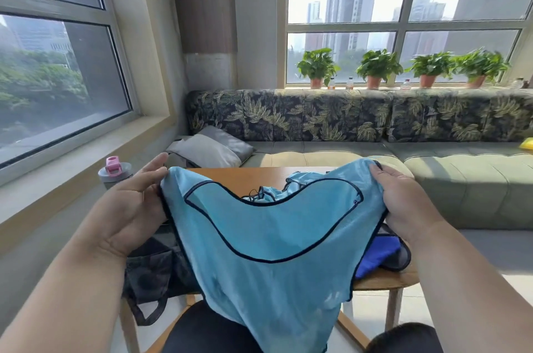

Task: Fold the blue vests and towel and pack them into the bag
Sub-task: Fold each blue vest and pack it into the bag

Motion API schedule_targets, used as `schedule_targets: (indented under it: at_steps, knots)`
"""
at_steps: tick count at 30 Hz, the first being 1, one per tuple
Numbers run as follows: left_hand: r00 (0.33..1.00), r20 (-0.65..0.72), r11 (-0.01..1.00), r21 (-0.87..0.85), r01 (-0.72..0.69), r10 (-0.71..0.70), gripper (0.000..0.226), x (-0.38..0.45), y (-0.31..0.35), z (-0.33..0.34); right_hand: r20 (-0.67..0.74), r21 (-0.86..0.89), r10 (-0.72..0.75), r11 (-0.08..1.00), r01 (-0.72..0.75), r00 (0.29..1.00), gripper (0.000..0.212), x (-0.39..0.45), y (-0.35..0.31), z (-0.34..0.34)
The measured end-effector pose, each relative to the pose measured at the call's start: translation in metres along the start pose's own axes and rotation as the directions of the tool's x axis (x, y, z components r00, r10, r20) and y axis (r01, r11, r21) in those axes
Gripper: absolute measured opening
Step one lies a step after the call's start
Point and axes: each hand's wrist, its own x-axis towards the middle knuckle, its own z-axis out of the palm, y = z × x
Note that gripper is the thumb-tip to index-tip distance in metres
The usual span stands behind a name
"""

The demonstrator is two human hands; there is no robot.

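Observation:
I hold a light blue vest (274, 251) with dark trim spread out above the wooden table (253, 179). My left hand (135, 202) pinches its left shoulder strap and my right hand (403, 197) grips the right one. The vest hangs down over the table's front edge toward my lap. A second blue vest (291, 189) lies crumpled on the table behind it. A darker blue towel (380, 257) lies at the right, partly hidden by the held vest. A dark grey bag (153, 269) sits at the table's left and droops over the edge.
A grey bottle with a pink lid (115, 172) stands left of the table by the window ledge. A green sofa (432, 179) with a grey cushion (210, 148) runs behind the table. Potted plants (377, 67) line the sill.

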Motion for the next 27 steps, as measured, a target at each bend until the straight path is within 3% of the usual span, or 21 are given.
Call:
schedule_targets:
  at_steps: [4,8,12,17,21,24,27]
  knots:
    - [0.993,0.113,1.000,-0.024,-0.018,0.020,0.048,0.001,-0.017,0.000,0.289,0.178,0.112,0.970,-0.168,0.951,0.043,-0.014,-0.006,0.004]
    - [0.982,0.181,0.995,0.067,-0.070,0.056,0.059,-0.004,-0.031,0.012,0.524,0.008,0.058,0.997,-0.073,0.850,0.050,-0.024,-0.014,0.009]
    - [0.965,0.251,0.969,0.212,-0.130,0.075,0.055,-0.017,-0.047,0.035,0.648,0.084,0.016,0.992,-0.093,0.762,0.056,-0.037,-0.019,0.025]
    - [0.926,0.375,0.831,0.498,-0.248,0.052,0.057,-0.025,-0.078,0.055,0.703,0.047,-0.005,0.998,-0.040,0.712,0.057,-0.054,-0.019,0.052]
    - [0.912,0.393,0.766,0.549,-0.334,0.117,0.056,-0.029,-0.100,0.067,0.724,0.057,-0.011,0.997,-0.045,0.689,0.053,-0.065,-0.015,0.067]
    - [0.889,0.389,0.716,0.546,-0.434,0.242,0.027,-0.030,-0.103,0.071,0.671,0.062,-0.035,0.998,-0.009,0.741,0.049,-0.070,-0.014,0.073]
    - [0.893,0.362,0.678,0.588,-0.440,0.266,0.004,-0.030,-0.101,0.070,0.556,0.105,-0.061,0.995,0.003,0.829,0.055,-0.070,-0.016,0.075]
